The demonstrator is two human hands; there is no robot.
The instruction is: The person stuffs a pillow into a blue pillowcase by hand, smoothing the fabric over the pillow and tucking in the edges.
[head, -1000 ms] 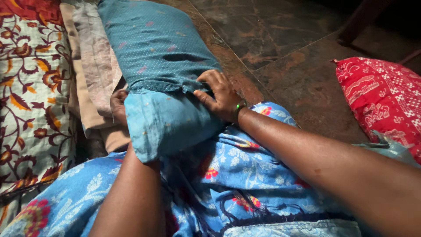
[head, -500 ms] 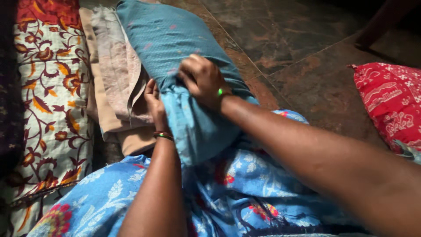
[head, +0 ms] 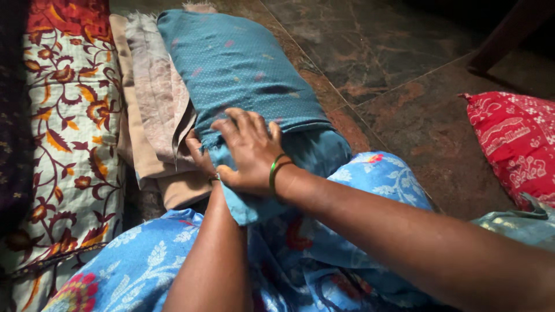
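Note:
A folded teal cloth [head: 243,69] with small pink flecks lies lengthwise in front of me, its lighter blue end [head: 312,156] resting on my lap. My right hand [head: 250,151] lies flat on the cloth's near edge, fingers spread, with green bangles at the wrist. My left hand [head: 201,157] is mostly hidden under the right hand; its fingers curl around the cloth's left edge. My lap is covered by a bright blue floral garment [head: 347,231].
Folded beige and grey cloths [head: 153,110] lie stacked just left of the teal one. A cream and red floral spread [head: 63,133] lies further left. A red patterned cushion [head: 514,144] sits on the dark stone floor [head: 393,75] at right.
My right hand has slid leftward across the teal cloth and now covers my left hand. The cloth's end has been smoothed flatter on my lap.

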